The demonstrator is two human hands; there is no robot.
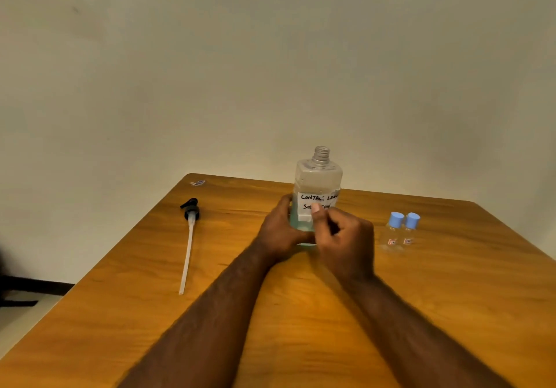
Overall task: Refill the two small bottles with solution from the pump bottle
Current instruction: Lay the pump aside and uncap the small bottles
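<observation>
Pump bottle: the pump bottle (319,177) is stood upright on the table (120,312), toward the far edge and near the middle. Its threaded neck is left uncovered.
Label: a white label (319,199) is wrapped round the body, and "CONTACT" is read on its upper line. The rest is partly hidden.
Contents: pale bluish liquid is seen in the lower part. The exact level cannot be told behind the hands.
Left hand: the left hand (278,234) is wrapped round the bottle's left side, fingers curled behind it.
Right hand: the right hand (346,243) is closed against the bottle's front and right side. The thumb (316,208) is pressed upright on the label, and the other fingers are curled.
Pump: the pump (190,211) is laid flat on the table, well to the left of the bottle. Its black head points away, and its long pale tube (186,258) runs toward the near edge.
Small bottles: the left small bottle (392,232) and the right small bottle (409,231) are stood upright, just beside each other, to the right of the right hand. Both are clear and blue-capped, and neither is touched.
Far corner: a small scrap (197,182) is seen on the table's far left corner.
Background: a plain pale wall (270,57) is seen behind the table.
</observation>
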